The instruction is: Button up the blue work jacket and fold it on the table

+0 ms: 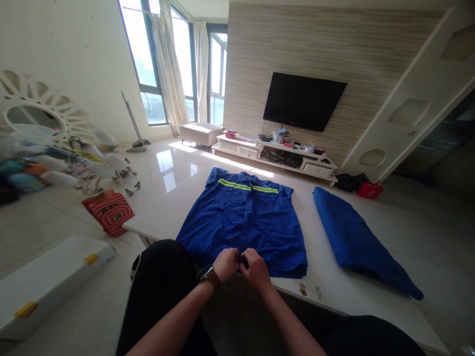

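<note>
Blue button-front work shirt (218, 225) flat at table's (313, 242) near edge, collar-to-hem line running away from the fingers; left hand (225, 265) and right hand (257, 272), equally near, pinch its hem (287, 272).

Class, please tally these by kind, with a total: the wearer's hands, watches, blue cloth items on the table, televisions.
Hands: 2 (left hand, right hand)
Watches: 1 (watch)
Blue cloth items: 2 (shirt, folded cloth)
Televisions: 1 (television)
Total: 6
</note>
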A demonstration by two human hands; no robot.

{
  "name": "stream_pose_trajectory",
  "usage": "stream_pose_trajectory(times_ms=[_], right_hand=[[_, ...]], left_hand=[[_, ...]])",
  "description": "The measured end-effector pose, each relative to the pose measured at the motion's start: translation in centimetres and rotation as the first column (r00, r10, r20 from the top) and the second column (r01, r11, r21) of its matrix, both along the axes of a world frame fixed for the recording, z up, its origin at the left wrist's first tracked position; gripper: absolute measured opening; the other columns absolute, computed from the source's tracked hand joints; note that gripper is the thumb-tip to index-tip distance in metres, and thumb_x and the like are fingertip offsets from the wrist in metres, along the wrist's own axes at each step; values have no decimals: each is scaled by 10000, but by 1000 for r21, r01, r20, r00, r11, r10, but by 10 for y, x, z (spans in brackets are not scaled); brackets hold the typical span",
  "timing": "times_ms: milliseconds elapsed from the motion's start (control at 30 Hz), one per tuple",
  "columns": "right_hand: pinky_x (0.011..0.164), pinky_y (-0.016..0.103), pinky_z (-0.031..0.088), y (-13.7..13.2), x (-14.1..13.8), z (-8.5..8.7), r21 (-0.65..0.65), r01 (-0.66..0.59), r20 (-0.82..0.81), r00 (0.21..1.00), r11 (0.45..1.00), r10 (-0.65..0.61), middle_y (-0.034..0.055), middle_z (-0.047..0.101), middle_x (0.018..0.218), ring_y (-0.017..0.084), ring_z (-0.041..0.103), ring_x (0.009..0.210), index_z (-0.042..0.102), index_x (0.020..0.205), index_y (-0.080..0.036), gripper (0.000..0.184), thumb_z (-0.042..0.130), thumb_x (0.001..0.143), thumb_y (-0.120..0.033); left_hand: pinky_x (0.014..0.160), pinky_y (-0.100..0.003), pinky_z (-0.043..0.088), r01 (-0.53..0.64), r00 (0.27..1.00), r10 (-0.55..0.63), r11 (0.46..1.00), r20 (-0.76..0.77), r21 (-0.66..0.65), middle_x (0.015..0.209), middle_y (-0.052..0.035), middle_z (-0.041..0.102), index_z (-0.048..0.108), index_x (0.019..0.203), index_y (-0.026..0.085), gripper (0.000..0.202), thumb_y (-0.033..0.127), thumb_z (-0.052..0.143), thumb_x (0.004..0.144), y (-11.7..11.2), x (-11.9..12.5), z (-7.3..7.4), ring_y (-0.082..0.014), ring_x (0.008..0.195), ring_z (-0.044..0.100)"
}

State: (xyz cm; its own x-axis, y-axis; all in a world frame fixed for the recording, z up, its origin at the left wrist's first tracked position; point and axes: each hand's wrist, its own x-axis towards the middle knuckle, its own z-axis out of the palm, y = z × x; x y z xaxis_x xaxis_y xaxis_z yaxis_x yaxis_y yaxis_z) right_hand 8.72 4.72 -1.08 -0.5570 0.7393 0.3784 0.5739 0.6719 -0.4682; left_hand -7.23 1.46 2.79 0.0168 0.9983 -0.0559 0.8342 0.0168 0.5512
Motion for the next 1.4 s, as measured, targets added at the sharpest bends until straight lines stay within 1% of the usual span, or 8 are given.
stream_pose_trajectory(times_ms=[167, 433, 600, 767, 900, 1033, 1300, 1400], right_hand=[[734, 292, 377, -1, 0, 0, 23, -4, 19, 1000, 1000, 3, 22, 570, 880, 195, 523, 876, 523, 854, -225, 189, 552, 769, -59], [748, 286, 377, -2, 3, -2, 29, 8, -31, 999, 1000, -7, 30, 583, 906, 191, 542, 885, 546, 917, -222, 240, 488, 800, -21], [724, 288, 359, -1, 1, -6, 32, 80, -16, 997, 996, -80, 25, 577, 866, 192, 540, 860, 539, 878, -221, 240, 477, 792, -6], [731, 284, 372, -2, 0, -5, 47, 66, -22, 998, 997, -65, 31, 590, 882, 192, 545, 868, 562, 887, -222, 221, 497, 807, -26], [745, 278, 395, -4, 1, -3, 53, 42, -43, 998, 998, -40, 31, 601, 895, 185, 555, 865, 585, 913, -219, 197, 522, 832, -51], [759, 274, 408, -4, 2, -2, 64, 43, -58, 998, 997, -39, 34, 615, 905, 184, 565, 873, 600, 931, -217, 205, 523, 842, -49], [727, 287, 400, -3, 2, -9, 144, 81, -118, 991, 986, -64, 42, 621, 838, 189, 574, 832, 627, 857, -208, 172, 520, 861, -74], [717, 280, 399, -1, 3, -13, 123, 144, -195, 974, 982, -118, 36, 613, 825, 177, 570, 797, 618, 857, -208, 150, 515, 884, -103]], left_hand=[[716, -252, 376, -86, 996, 85, 995, 38, 46, 854, -43, 722, 667, 791, 186, 183, 54, 542, 774, 4, -1, -8, -164, 837, 640], [665, -238, 380, -82, 984, 75, 996, 161, 40, 803, -30, 719, 672, 799, 188, 129, 122, 571, 753, 7, -1, -6, -144, 751, 632], [660, -255, 364, -52, 996, 48, 998, 77, 47, 787, -20, 706, 665, 765, 206, 164, 95, 547, 738, 5, -1, -8, -151, 748, 623], [653, -266, 360, -79, 996, 81, 994, -29, 75, 909, -26, 688, 674, 804, 229, 179, 100, 558, 762, 3, 2, -7, -167, 816, 629], [718, -258, 413, -50, 998, 52, 996, -24, 74, 1025, -24, 677, 700, 845, 238, 143, 142, 614, 786, 4, -1, -5, -166, 881, 643], [795, -263, 438, -21, 999, 24, 997, -42, 73, 1009, -25, 698, 706, 889, 240, 155, 144, 613, 811, 3, -3, 0, -179, 936, 649], [752, -282, 430, -51, 994, 55, 998, -91, 44, 974, -32, 743, 710, 910, 260, 167, 176, 573, 862, 0, 0, 10, -208, 940, 673], [749, -276, 433, -70, 994, 74, 996, -79, 48, 984, -21, 750, 717, 933, 270, 156, 199, 603, 853, 0, 0, 12, -204, 943, 677]])
